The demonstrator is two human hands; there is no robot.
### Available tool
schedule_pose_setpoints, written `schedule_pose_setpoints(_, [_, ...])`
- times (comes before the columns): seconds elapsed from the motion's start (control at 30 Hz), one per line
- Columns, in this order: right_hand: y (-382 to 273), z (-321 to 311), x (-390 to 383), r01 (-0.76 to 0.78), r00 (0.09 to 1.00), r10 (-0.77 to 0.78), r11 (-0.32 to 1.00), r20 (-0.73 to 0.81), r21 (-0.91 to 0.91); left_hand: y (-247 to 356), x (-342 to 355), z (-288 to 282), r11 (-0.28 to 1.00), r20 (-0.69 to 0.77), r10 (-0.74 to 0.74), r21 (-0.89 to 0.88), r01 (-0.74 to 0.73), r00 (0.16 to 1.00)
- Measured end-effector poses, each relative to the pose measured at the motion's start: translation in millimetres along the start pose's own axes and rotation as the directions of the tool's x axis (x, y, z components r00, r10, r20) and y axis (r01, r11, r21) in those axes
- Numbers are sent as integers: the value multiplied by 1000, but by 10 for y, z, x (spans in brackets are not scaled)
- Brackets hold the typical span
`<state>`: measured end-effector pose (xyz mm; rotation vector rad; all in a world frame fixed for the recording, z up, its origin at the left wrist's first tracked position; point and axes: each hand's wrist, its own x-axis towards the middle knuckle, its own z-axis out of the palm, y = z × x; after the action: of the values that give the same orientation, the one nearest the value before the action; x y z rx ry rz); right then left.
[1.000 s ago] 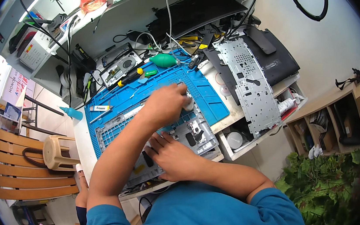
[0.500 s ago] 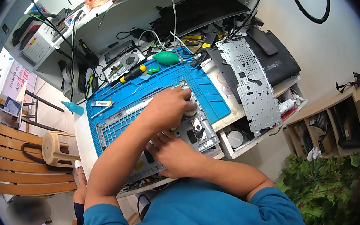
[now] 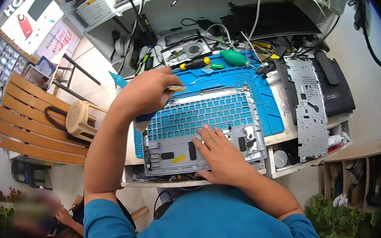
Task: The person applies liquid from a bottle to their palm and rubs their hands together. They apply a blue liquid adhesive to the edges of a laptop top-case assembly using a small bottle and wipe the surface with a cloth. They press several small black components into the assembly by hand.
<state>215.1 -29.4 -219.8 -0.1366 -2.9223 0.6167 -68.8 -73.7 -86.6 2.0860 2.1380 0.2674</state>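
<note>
A grey laptop top case (image 3: 179, 147) with a bare keyboard grid lies on the blue repair mat (image 3: 270, 106). My right hand (image 3: 222, 155) rests on its palm-rest part, fingers stretched out. Above the case's far left corner, my left hand (image 3: 148, 92) is closed. Out of the underside of that fist sticks a dark blue tool (image 3: 145, 117) with a pale, tapering end, perhaps a brush; its kind is unclear. A small white-and-yellow tube (image 3: 177, 88) shows at the left fingertips; whether they touch it I cannot tell.
Behind the mat lie a yellow-black screwdriver (image 3: 195, 63), a green blower bulb (image 3: 234, 57) and tangled cables. A perforated metal plate (image 3: 309, 106) leans over black panels at right. A light blue bottle (image 3: 118, 79) stands at left. A person (image 3: 63, 216) sits at lower left.
The view has turned and shifted. My left hand has moved from the case's right side to its far left. My right hand has flattened onto the palm rest, leaving more of the grid visible.
</note>
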Motion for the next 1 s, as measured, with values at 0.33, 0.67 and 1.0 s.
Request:
schedule_pose_setpoints(0.33, [-11, -85, 42, 13, 1000, -12, 1000, 25, -16, -503, -872, 254, 927, 73, -366, 115, 357, 928])
schedule_pose_setpoints(0.67, [-17, -77, 49, 0, 1000, 1, 999, 26, -36, -332, -920, 285, 878, 176, -468, 206, 432, 866])
schedule_pose_setpoints(1.0, [-43, -94, 69, 10, 999, -7, 998, 46, -62, -131, -1101, 547, 844, 168, -528, 215, 491, 833])
